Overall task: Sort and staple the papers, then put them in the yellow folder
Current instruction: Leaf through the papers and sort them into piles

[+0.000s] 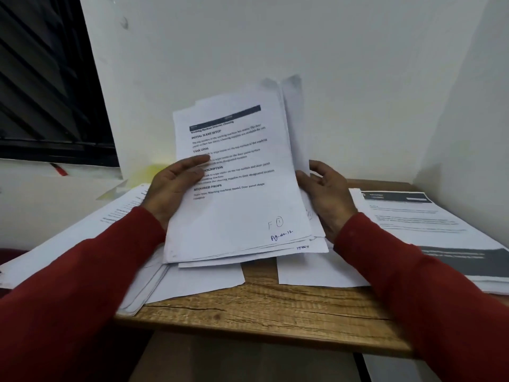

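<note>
A stack of printed white papers (242,205) stands tilted up over the wooden table (264,307), its lower edge resting on loose sheets. The top page carries black headings and blue handwriting near its bottom right. My left hand (173,188) grips the stack's left edge, thumb across the front page. My right hand (327,197) holds the right edge, fingers bent behind the sheets. A yellow folder (150,172) shows faintly behind my left hand, mostly hidden. No stapler is in view.
A pile of papers (77,232) lies at the table's left, another with dark headers (429,224) at the right. Loose sheets (198,279) lie under the held stack. White walls close the corner behind; a dark window (46,78) is at upper left.
</note>
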`<state>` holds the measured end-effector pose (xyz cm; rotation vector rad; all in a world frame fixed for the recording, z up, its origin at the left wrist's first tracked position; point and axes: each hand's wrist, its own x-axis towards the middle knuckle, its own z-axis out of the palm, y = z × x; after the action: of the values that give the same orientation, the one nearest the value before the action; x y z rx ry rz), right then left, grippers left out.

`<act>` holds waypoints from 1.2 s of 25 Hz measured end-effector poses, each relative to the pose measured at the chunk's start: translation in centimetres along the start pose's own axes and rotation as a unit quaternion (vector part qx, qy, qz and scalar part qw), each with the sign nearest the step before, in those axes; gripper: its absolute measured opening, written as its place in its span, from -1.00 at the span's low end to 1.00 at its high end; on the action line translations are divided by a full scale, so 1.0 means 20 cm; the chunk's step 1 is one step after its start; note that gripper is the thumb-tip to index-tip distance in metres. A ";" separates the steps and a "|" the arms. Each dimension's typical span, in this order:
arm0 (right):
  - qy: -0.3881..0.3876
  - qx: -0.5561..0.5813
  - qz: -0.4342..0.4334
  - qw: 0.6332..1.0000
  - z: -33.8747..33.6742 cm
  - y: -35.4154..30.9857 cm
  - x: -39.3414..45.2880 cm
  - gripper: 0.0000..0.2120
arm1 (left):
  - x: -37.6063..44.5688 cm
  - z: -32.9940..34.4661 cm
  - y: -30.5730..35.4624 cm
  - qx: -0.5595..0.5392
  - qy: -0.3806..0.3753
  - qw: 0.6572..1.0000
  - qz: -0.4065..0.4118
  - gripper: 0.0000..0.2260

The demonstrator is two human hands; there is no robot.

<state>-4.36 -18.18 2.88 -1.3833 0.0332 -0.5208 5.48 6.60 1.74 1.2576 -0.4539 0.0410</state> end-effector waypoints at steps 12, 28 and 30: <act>-0.014 -0.293 -0.005 0.956 -0.17 -0.11 0.10 -0.76 | 0.10 -0.06 -0.12 0.110 0.008 0.992 -0.057 -0.54; 0.079 -0.592 0.067 0.800 -0.58 -0.03 0.24 -0.37 | 0.04 -0.03 -0.09 0.077 0.010 0.996 -0.036 -0.78; 0.096 -0.550 0.004 0.830 -0.50 -0.04 0.23 -0.40 | 0.03 -0.02 -0.09 0.067 0.008 0.997 -0.036 -0.76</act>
<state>-3.86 -29.21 2.84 -2.4473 0.5857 -0.6651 6.70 6.37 0.30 1.4043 -0.3973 0.0217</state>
